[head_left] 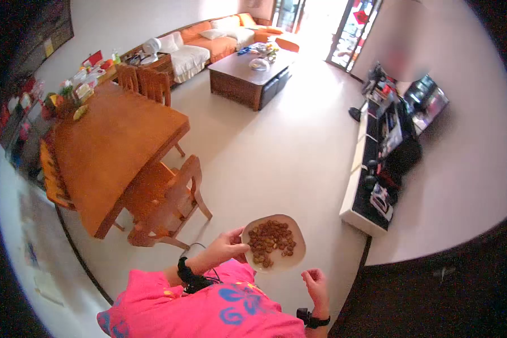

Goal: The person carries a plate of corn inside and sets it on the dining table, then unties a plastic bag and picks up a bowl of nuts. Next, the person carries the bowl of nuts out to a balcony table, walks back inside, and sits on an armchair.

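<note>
My left hand (231,248) grips the near left rim of a pale, rounded-square plate (290,262), thumb over the edge. On the plate lie many small brown pieces of food (270,239); I cannot make out their exact kind. They cover most of the left and middle, leaving a bare patch at the lower right. Below and right of the plate, apart from it, is my right hand (316,281). Its fingers are loosely curled in, and nothing shows in them. A dark band is on each wrist.
A wooden dining table (124,129) with a wooden chair (174,208) stands at left. Ahead are a low coffee table (242,79) and a sofa (197,53). A long low cabinet (355,191) with clutter runs along the right wall. Pale floor (265,152) lies between.
</note>
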`<state>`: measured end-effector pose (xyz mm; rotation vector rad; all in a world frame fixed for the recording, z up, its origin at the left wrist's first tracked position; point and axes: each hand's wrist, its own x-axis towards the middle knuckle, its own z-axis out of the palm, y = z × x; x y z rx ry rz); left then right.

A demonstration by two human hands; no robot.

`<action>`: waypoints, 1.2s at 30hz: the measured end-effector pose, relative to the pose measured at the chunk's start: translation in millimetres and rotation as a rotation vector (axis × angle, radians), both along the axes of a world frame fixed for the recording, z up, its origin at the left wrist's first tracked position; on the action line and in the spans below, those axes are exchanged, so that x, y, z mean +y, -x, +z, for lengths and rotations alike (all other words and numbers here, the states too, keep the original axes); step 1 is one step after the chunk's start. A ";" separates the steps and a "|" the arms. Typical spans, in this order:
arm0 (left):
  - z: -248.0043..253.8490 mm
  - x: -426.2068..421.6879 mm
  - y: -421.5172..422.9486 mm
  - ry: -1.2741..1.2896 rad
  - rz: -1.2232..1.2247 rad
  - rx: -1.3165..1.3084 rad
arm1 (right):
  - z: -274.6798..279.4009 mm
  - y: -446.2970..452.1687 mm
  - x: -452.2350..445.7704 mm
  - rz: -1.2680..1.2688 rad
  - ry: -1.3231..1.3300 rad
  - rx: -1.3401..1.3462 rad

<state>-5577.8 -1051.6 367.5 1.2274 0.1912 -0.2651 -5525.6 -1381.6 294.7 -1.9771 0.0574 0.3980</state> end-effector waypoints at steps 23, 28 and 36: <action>19.5 41.9 -648.7 -0.131 0.130 -0.026 | -32.1 -681.0 36.1 0.221 0.035 0.006; 24.4 29.9 -795.7 -0.157 0.175 -0.027 | -2.4 -854.0 30.4 0.140 -0.277 -0.034; 28.2 44.5 -1002.5 -0.075 0.407 -0.002 | 228.9 -1108.8 124.4 0.459 -1.074 -0.857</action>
